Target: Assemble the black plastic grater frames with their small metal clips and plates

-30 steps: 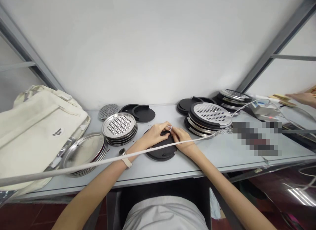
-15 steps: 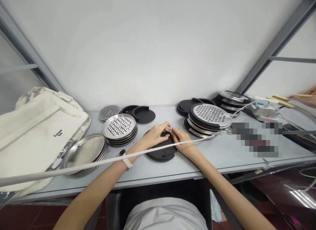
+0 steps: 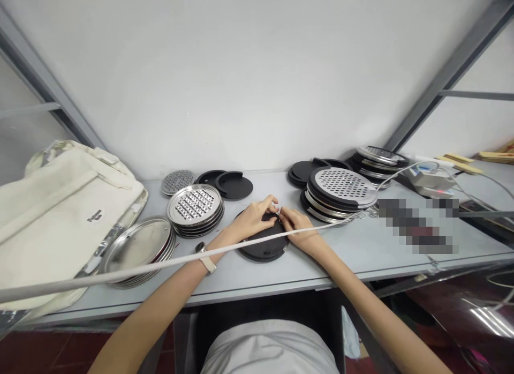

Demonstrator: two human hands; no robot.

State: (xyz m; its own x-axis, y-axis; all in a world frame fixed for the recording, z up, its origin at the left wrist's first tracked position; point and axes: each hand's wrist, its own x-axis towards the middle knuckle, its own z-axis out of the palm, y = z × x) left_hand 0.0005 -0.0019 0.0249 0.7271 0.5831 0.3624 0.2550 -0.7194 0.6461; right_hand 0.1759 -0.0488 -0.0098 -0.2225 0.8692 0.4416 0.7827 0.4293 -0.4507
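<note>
A round black disc [image 3: 263,249] lies flat on the table before me, partly covered by my hands and crossed by a pale cable [image 3: 225,249]. At its far edge, my left hand [image 3: 255,219] rests with thumb and forefinger curled toward each other. My right hand [image 3: 297,222] bends its fingers over the disc's far right edge, close to the left fingertips. Both hands are closed; whatever small thing is between their fingers is too small to make out. Left of the disc stands a stack of round metal graters [image 3: 195,204].
Plain metal discs [image 3: 140,242] are piled near a cream bag [image 3: 60,218] on the left. Black round bases [image 3: 236,186] lie at the back. To the right, a stack topped by a perforated metal plate [image 3: 343,185] stands before another stack [image 3: 379,157].
My fingertips have drawn slightly apart at the disc's far edge, the right hand shifting a little rightward. Another person's hand at the far right has left the view.
</note>
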